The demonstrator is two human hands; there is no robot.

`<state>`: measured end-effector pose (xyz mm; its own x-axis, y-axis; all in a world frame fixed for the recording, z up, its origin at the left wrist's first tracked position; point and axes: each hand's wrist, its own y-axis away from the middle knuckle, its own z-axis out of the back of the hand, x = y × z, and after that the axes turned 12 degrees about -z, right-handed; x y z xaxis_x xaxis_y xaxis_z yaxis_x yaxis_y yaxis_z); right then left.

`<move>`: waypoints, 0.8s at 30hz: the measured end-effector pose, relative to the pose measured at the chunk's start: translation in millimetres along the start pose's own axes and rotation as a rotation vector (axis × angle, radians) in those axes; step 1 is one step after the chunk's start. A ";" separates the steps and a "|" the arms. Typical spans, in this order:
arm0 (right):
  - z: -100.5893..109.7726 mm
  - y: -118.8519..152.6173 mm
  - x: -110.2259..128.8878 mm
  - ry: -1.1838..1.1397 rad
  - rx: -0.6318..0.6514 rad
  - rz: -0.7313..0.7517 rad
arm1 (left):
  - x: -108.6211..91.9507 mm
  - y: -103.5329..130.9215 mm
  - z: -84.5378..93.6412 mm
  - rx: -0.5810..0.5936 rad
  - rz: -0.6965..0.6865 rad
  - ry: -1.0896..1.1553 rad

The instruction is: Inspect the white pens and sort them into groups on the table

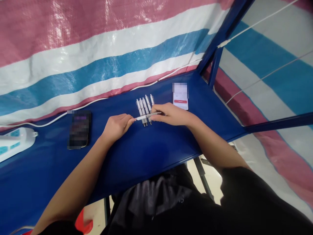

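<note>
As the left hand (118, 125) pinches one end, the white pen (141, 117) bridges both grips — right hand (171, 114) clasping the other.

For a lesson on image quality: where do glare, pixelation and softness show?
Head view: glare streaks the red, white and blue striped plastic sheet; head view: square blocks mask much of the dark rectangular phone; head view: the slim white pens look soft.

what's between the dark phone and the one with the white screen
In the head view, a row of white pens, plus the left hand and right hand holding another pen there.
</note>
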<state>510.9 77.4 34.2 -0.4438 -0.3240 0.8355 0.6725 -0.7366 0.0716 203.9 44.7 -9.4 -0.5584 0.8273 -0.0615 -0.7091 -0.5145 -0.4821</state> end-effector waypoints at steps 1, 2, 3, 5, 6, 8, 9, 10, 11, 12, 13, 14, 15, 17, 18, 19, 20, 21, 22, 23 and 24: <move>-0.4 -0.6 -0.9 -0.004 -0.019 -0.022 | 1.6 0.6 -1.8 -0.002 0.033 -0.010; -0.8 -1.3 -2.2 0.002 -0.039 -0.039 | 3.0 1.1 -3.5 -0.004 0.064 -0.016; -1.3 -2.2 -4.0 0.011 -0.065 -0.045 | 4.1 1.5 -5.0 -0.006 0.090 -0.019; -2.4 -4.2 -8.0 0.020 -0.128 -0.038 | 5.6 2.4 -7.2 -0.011 0.131 -0.017; -2.9 -5.0 -9.7 0.012 -0.151 -0.043 | 6.0 2.8 -8.0 -0.012 0.146 -0.012; -3.3 -6.2 -11.8 -0.020 -0.166 -0.088 | 6.3 3.5 -8.8 -0.007 0.168 0.002; -3.2 -6.4 -12.0 -0.025 -0.163 -0.110 | 6.2 3.6 -9.1 -0.005 0.176 0.008; -3.1 -6.3 -11.8 -0.023 -0.165 -0.119 | 6.1 3.7 -9.4 -0.003 0.182 0.012; -2.8 -6.2 -11.2 -0.020 -0.170 -0.113 | 6.0 3.6 -9.7 -0.001 0.184 0.015; -2.5 -5.9 -10.6 -0.022 -0.181 -0.098 | 5.9 3.5 -10.0 0.001 0.186 0.018; -2.3 -5.6 -10.0 -0.032 -0.194 -0.086 | 5.9 3.3 -10.4 0.003 0.188 0.021; -2.1 -5.5 -9.8 -0.050 -0.202 -0.087 | 5.9 3.1 -10.6 0.005 0.191 0.025; -2.1 -5.5 -9.9 -0.068 -0.201 -0.105 | 5.9 2.9 -10.9 0.008 0.196 0.031; -2.2 -6.1 -11.5 -0.084 -0.192 -0.137 | 6.2 2.5 -11.0 0.013 0.208 0.042; -2.4 -6.7 -12.8 -0.094 -0.200 -0.132 | 6.5 2.4 -10.9 0.013 0.216 0.047; -2.7 -7.3 -14.2 -0.110 -0.218 -0.111 | 6.8 2.3 -10.6 0.011 0.225 0.052; -3.1 -8.0 -15.4 -0.131 -0.246 -0.084 | 7.1 2.3 -10.3 0.005 0.234 0.057; -3.7 -8.7 -16.3 -0.158 -0.274 -0.064 | 7.5 2.3 -9.9 -0.002 0.241 0.061; -4.6 -9.2 -16.6 -0.186 -0.293 -0.058 | 7.8 2.3 -9.6 -0.009 0.246 0.065; -5.8 -9.7 -16.5 -0.201 -0.302 -0.070 | 8.2 2.3 -9.4 -0.013 0.248 0.067; -7.1 -10.1 -15.9 -0.204 -0.305 -0.093 | 8.4 2.3 -9.2 -0.014 0.247 0.067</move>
<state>506.9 85.8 16.3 -0.3470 -0.1453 0.9265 0.4144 -0.9100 0.0125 201.5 52.5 -19.1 -0.6838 0.6904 -0.2359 -0.5485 -0.6997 -0.4577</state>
